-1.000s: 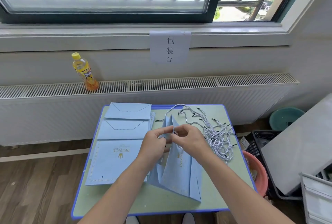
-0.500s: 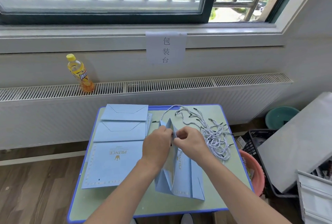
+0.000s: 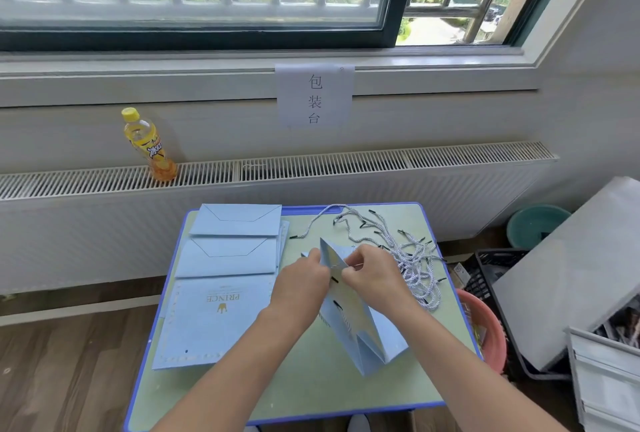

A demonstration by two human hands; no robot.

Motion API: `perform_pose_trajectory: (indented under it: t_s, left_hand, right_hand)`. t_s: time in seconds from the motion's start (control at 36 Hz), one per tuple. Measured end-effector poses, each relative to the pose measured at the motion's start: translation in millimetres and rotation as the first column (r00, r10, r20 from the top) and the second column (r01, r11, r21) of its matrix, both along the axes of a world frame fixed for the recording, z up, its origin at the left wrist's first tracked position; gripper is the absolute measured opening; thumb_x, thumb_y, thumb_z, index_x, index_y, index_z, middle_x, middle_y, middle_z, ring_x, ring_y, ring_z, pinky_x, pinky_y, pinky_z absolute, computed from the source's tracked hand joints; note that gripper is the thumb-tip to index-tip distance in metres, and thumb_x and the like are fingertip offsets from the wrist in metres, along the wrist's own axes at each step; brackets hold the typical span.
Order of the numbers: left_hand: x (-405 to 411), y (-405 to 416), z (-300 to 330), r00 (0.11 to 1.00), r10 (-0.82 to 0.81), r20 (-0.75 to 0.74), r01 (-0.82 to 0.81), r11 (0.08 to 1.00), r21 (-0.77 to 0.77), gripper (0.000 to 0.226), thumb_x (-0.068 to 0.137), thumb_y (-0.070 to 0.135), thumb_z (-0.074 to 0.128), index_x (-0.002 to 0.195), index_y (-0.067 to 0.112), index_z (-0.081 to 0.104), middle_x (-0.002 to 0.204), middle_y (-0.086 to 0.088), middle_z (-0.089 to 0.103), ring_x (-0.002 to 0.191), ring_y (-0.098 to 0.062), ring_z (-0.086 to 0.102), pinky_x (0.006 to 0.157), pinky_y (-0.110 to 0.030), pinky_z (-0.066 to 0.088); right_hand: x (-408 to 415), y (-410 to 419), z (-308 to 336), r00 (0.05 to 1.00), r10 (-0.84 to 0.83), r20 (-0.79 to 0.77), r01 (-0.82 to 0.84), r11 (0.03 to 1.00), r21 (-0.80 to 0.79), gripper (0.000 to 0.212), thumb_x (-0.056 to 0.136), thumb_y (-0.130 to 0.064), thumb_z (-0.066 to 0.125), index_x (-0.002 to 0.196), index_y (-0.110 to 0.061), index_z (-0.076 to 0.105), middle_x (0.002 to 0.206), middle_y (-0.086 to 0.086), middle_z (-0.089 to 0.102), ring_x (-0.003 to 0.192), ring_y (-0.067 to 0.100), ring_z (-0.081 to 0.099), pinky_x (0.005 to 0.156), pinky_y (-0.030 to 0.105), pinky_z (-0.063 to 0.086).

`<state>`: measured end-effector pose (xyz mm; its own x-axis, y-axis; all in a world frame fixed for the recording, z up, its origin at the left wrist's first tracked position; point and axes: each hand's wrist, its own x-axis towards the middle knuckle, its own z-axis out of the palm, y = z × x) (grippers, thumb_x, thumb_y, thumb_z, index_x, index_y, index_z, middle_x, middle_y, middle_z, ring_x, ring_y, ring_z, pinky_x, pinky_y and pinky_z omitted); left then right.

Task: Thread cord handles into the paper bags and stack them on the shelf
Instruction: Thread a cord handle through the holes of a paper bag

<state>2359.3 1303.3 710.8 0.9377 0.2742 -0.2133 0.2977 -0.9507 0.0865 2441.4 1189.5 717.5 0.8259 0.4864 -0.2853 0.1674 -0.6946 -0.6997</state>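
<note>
A light blue paper bag [image 3: 360,331] lies partly opened on the small green table [image 3: 311,393], its mouth raised toward the window. My left hand [image 3: 299,281] grips the bag's upper edge from the left. My right hand [image 3: 372,270] pinches the same edge from the right, and a thin cord end shows between its fingers. Black cord tips poke out of the bag's side below the hands. A loose pile of grey-white cord handles [image 3: 408,255] with black tips lies on the table's right side. A stack of flat blue bags [image 3: 221,289] printed PRINCE fills the left side.
A yellow drink bottle [image 3: 147,144] stands on the radiator cover under the window. A pink basin [image 3: 485,331], a black crate [image 3: 495,279], a green basin [image 3: 536,225] and grey drawers [image 3: 606,379] crowd the floor to the right.
Both hands have closed in on the bag's top edge and the bag has turned a little, its mouth standing higher. The camera view shifted slightly.
</note>
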Motion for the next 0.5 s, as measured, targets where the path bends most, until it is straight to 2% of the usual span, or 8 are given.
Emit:
perform_pose_trajectory:
  t_s: [0.06,0.11,0.17,0.22,0.28,0.39,0.44,0.5]
  left_hand:
    - [0,-2,-1,0.997,0.071,0.002,-0.071,0.995,-0.073,0.016,0.093,0.001,0.044,0.101,0.008,0.055,0.095,-0.006,0.031,0.075,-0.024,0.036,0.062,-0.032,0.031]
    - [0,-3,-3,0.990,0.135,0.029,-0.125,0.965,-0.230,0.021,0.099,0.014,0.039,0.090,0.011,0.058,0.089,-0.004,0.043,0.075,-0.023,0.042,0.060,-0.030,0.032]
    - [-2,-6,-3,0.968,0.250,0.012,-0.215,0.856,-0.469,0.028,0.096,0.014,0.039,0.071,0.015,0.051,0.071,0.000,0.046,0.070,-0.023,0.046,0.053,-0.029,0.029]
    - [-4,-8,-4,0.936,0.353,-0.007,-0.287,0.747,-0.599,0.032,0.090,0.008,0.040,0.060,0.018,0.043,0.059,0.002,0.042,0.061,-0.019,0.042,0.048,-0.027,0.026]
    - [-7,-7,-3,0.897,0.440,-0.043,-0.354,0.655,-0.667,0.034,0.086,0.002,0.040,0.055,0.017,0.038,0.055,0.002,0.038,0.053,-0.015,0.035,0.047,-0.026,0.023]
    - [-12,-4,-9,0.822,0.561,-0.098,-0.425,0.490,-0.761,0.030,0.085,0.007,0.045,0.060,0.016,0.032,0.055,0.002,0.031,0.052,-0.016,0.027,0.049,-0.027,0.020]
    - [-14,-3,-16,0.819,0.565,-0.098,-0.431,0.494,-0.755,0.022,0.084,0.013,0.050,0.064,0.014,0.041,0.056,0.003,0.040,0.052,-0.016,0.035,0.050,-0.026,0.028]
    - [-16,-3,-21,0.811,0.574,-0.113,-0.443,0.476,-0.760,0.008,0.080,0.012,0.052,0.074,0.008,0.052,0.059,0.000,0.049,0.055,-0.018,0.044,0.055,-0.030,0.042]
  right_hand:
    - [0,2,-1,1.000,0.007,-0.004,-0.007,1.000,-0.014,0.012,0.080,-0.011,0.059,0.090,-0.013,0.066,0.087,-0.004,0.067,0.075,0.009,0.058,0.053,0.011,0.038]
    - [-1,3,-2,1.000,0.030,-0.010,-0.030,0.999,-0.011,0.012,0.081,-0.012,0.059,0.090,-0.013,0.065,0.087,-0.005,0.066,0.076,0.009,0.058,0.053,0.012,0.039]
    - [-2,6,-3,0.995,0.094,-0.023,-0.094,0.996,-0.002,0.013,0.081,-0.012,0.059,0.092,-0.014,0.065,0.089,-0.005,0.066,0.080,0.010,0.059,0.059,0.010,0.042]
    - [-2,9,-5,0.985,0.163,-0.047,-0.164,0.987,-0.002,0.018,0.085,-0.011,0.056,0.099,-0.014,0.068,0.095,-0.004,0.068,0.089,0.011,0.062,0.072,0.015,0.046]
    - [1,10,-7,0.974,0.199,-0.110,-0.198,0.980,0.021,0.025,0.089,-0.007,0.049,0.103,-0.014,0.069,0.095,-0.006,0.067,0.094,0.012,0.063,0.076,0.019,0.047]
    - [7,6,-15,0.947,0.235,-0.217,-0.225,0.972,0.070,0.034,0.091,0.000,0.044,0.106,-0.016,0.069,0.093,-0.013,0.067,0.091,0.008,0.066,0.056,0.005,0.041]
    - [7,6,-19,0.946,0.249,-0.208,-0.238,0.968,0.079,0.031,0.089,0.000,0.051,0.108,-0.016,0.070,0.097,-0.010,0.068,0.091,0.008,0.065,0.063,0.005,0.044]
    - [6,6,-24,0.943,0.254,-0.216,-0.235,0.966,0.111,0.030,0.087,0.000,0.056,0.105,-0.019,0.069,0.094,-0.006,0.069,0.090,0.010,0.065,0.077,0.015,0.052]
